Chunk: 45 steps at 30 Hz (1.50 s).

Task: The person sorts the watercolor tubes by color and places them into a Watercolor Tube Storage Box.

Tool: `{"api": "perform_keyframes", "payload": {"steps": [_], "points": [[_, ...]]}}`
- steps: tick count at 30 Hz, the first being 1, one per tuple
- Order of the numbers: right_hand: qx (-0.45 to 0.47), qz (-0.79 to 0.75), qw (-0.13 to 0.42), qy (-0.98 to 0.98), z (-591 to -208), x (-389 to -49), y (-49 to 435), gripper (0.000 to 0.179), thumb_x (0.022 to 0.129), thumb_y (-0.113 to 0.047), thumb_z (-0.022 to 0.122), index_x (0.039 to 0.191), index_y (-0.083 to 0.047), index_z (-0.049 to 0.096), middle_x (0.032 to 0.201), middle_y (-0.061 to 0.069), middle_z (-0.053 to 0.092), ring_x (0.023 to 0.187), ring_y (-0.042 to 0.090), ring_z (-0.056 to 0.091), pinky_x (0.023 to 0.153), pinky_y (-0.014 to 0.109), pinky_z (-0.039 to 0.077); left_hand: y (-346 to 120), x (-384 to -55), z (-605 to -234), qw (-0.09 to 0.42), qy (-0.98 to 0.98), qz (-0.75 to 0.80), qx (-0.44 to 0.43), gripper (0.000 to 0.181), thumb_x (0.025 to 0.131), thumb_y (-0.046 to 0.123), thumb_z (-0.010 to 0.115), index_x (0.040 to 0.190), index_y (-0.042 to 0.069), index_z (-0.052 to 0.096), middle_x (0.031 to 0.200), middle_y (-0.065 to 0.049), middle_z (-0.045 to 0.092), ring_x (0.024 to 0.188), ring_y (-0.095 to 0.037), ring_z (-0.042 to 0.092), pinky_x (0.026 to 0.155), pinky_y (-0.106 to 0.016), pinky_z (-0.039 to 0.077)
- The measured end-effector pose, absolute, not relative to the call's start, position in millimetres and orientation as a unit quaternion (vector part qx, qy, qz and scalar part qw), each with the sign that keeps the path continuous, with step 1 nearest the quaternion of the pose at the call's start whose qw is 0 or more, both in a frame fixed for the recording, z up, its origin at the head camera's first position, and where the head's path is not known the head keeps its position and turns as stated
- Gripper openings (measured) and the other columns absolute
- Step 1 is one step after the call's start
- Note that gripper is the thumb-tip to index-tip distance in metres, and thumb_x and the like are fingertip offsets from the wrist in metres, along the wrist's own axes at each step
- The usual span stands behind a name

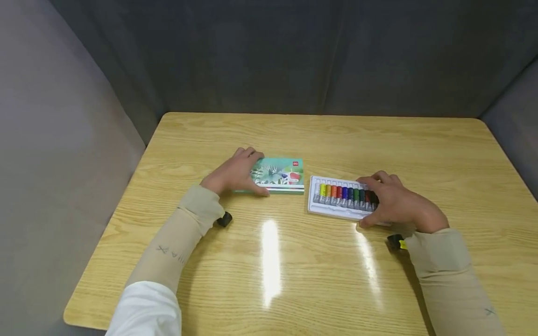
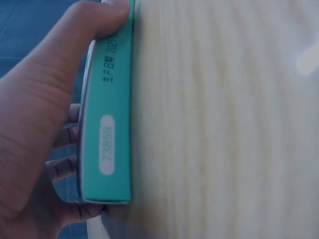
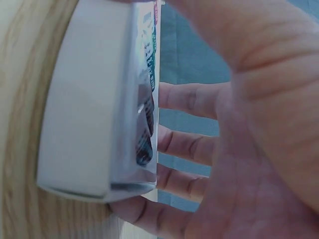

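Observation:
A flat teal cardboard box (image 1: 277, 173) with a plant print and a small red label lies on the table, left of centre. My left hand (image 1: 236, 172) grips its left end, thumb along the near side and fingers over the far side. The left wrist view shows the box's side (image 2: 106, 149) with printed numbers. To the right, a white plastic tray (image 1: 329, 209) holds a row of several coloured paint tubes (image 1: 344, 195), from yellow to dark. My right hand (image 1: 392, 201) grips the tray's right end between thumb and fingers, hiding the last tubes.
The wooden table (image 1: 319, 270) has rounded corners and bright light reflections near the front. A dark curtain (image 1: 269, 56) hangs behind its far edge, with grey panels at both sides. A narrow gap separates the box from the tray. Small black wrist cameras hang under both sleeves.

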State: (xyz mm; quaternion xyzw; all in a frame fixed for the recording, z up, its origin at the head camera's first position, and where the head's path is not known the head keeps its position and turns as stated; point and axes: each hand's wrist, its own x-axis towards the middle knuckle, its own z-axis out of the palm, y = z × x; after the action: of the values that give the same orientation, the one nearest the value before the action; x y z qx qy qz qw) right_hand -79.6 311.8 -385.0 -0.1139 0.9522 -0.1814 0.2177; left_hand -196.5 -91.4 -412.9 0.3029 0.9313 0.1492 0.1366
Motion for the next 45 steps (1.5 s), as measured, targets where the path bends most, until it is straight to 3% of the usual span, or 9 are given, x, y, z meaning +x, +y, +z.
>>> {"api": "perform_keyframes", "payload": {"steps": [4, 11, 45], "points": [[-0.112, -0.177, 0.213, 0.954, -387.2, -83.3, 311.8, 0.124, 0.063, -0.061, 0.094, 0.159, -0.008, 0.036, 0.149, 0.025, 0.036, 0.130, 0.045, 0.034, 0.098, 0.067, 0.045, -94.3, -189.6, -412.7, 0.132, 0.929, 0.139, 0.316, 0.116, 0.066, 0.079, 0.080, 0.155, 0.014, 0.043, 0.150, -0.005, 0.047, 0.137, -0.026, 0.041, 0.117, -0.047, 0.043], [-0.103, -0.173, 0.210, 0.957, -387.7, -89.4, 311.5, 0.125, 0.063, -0.064, 0.093, 0.158, -0.007, 0.036, 0.147, 0.025, 0.037, 0.127, 0.044, 0.036, 0.098, 0.065, 0.046, -93.6, -177.8, -414.1, 0.113, 0.926, 0.144, 0.329, 0.115, 0.064, 0.078, 0.081, 0.152, 0.012, 0.047, 0.146, -0.003, 0.051, 0.127, -0.022, 0.044, 0.106, -0.044, 0.051], [-0.159, -0.186, 0.188, 0.951, -387.3, -86.5, 311.3, 0.117, 0.068, -0.056, 0.093, 0.158, -0.005, 0.039, 0.147, 0.022, 0.041, 0.127, 0.042, 0.040, 0.099, 0.060, 0.047, -84.7, -164.2, -416.6, 0.091, 0.925, 0.158, 0.334, 0.111, 0.062, 0.079, 0.081, 0.148, 0.014, 0.051, 0.139, -0.001, 0.054, 0.124, -0.020, 0.047, 0.108, -0.041, 0.049]]}}
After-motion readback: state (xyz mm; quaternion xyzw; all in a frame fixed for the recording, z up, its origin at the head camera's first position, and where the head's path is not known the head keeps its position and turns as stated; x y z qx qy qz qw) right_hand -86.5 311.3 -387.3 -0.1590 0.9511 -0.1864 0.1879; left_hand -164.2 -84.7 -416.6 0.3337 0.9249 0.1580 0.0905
